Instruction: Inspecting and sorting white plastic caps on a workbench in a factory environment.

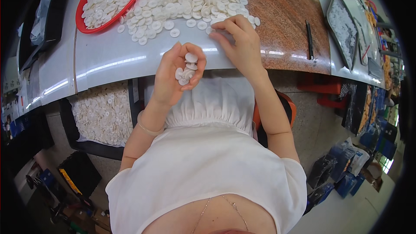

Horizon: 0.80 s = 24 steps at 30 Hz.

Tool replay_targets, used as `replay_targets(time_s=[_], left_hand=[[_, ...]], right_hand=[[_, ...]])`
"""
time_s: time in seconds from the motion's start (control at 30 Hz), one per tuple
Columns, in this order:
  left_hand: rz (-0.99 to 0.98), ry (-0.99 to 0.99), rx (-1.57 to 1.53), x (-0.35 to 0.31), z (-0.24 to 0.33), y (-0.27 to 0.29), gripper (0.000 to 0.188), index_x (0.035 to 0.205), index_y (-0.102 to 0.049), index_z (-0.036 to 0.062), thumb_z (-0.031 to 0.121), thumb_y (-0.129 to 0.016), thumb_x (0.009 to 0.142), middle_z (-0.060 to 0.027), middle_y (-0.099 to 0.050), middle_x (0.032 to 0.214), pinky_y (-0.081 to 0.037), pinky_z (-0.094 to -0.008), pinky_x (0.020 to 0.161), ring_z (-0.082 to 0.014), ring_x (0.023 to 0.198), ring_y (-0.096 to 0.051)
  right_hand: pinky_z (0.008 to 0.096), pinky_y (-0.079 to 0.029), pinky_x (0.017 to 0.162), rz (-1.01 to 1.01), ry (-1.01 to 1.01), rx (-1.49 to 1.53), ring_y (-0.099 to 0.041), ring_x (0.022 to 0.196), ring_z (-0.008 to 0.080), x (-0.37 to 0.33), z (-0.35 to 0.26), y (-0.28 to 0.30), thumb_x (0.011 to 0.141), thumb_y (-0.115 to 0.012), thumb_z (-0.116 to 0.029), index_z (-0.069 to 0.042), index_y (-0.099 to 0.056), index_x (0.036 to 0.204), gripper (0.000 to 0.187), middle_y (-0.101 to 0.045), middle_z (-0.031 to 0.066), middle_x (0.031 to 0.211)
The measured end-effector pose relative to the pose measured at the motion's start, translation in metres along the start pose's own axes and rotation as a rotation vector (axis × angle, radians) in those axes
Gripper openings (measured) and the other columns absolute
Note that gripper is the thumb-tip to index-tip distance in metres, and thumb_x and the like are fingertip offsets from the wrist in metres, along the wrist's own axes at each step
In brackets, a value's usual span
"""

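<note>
My left hand (175, 73) is cupped palm up in front of the table edge. Several white round buttons (186, 76) lie in it, with the fingers curled round them. At the near edge of a large spread of white buttons (190, 0), my right hand (242, 43) reaches over the table. Its thumb and forefinger close on a white button (209, 30) there, partly hidden by the fingertips. A few single buttons lie close by, among them one button (174, 32) on the pale tabletop.
A red round tray (79, 19) full of buttons stands at the far left. Below the table on the left is a black crate (66, 123) of buttons. A black pen (309, 39) lies on the brown speckled surface (286, 26). A metal tray (330, 17) holds small pale pieces.
</note>
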<state>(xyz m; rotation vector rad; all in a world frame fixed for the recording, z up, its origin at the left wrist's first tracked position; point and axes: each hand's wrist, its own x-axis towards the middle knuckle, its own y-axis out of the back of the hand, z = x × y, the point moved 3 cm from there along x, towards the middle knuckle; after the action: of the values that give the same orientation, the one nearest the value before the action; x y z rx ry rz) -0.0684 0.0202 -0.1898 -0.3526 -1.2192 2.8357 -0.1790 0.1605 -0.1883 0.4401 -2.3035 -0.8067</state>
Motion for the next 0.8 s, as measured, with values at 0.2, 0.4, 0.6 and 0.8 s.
replay_targets(time_s=[0.2,0.4,0.6,0.8], left_hand=[[0.055,0.046,-0.114,0.006,-0.007,0.012,0.035,0.088,-0.049,0.0067,0.037,-0.04,0.104,-0.0036,-0.047,0.073,-0.027,-0.0186,0.038,-0.0078,0.057,-0.044],[0.179,0.023,0.073,0.006,-0.002,0.003,0.036,0.11,-0.052,0.0034,0.037,-0.041,0.104,-0.0016,-0.046,0.073,-0.027,-0.019,0.038,-0.0071,0.057,-0.043],[-0.012,0.039,0.086,0.007,-0.003,-0.002,0.047,0.126,-0.052,0.0004,0.04,-0.044,0.103,0.0017,-0.044,0.071,-0.029,-0.0174,0.041,-0.0061,0.057,-0.042],[-0.003,-0.096,0.213,0.001,-0.004,0.001,0.037,0.123,-0.055,0.0025,0.033,-0.049,0.102,0.0034,-0.046,0.072,-0.029,-0.0168,0.043,-0.0029,0.059,-0.041]], right_hand=[[0.0335,-0.05,0.067,-0.009,0.064,-0.071,-0.061,0.08,0.0236,0.004,-0.001,-0.006,0.077,-0.074,-0.012,-0.006,-0.067,0.088,0.014,-0.06,0.0065,0.086],[0.0296,-0.05,0.066,0.057,-0.015,0.187,-0.064,0.084,0.0154,0.002,-0.012,0.003,0.081,-0.071,-0.007,-0.007,-0.065,0.09,0.011,-0.065,0.0039,0.091],[0.0269,-0.053,0.072,-0.012,0.246,0.283,-0.065,0.084,0.0149,-0.002,-0.033,0.012,0.08,-0.073,-0.003,-0.002,-0.065,0.098,0.02,-0.067,0.0056,0.1],[0.0293,-0.053,0.074,-0.044,0.132,0.648,-0.064,0.083,0.0158,0.007,-0.019,0.015,0.082,-0.07,-0.002,-0.002,-0.066,0.1,0.019,-0.067,0.0056,0.1]])
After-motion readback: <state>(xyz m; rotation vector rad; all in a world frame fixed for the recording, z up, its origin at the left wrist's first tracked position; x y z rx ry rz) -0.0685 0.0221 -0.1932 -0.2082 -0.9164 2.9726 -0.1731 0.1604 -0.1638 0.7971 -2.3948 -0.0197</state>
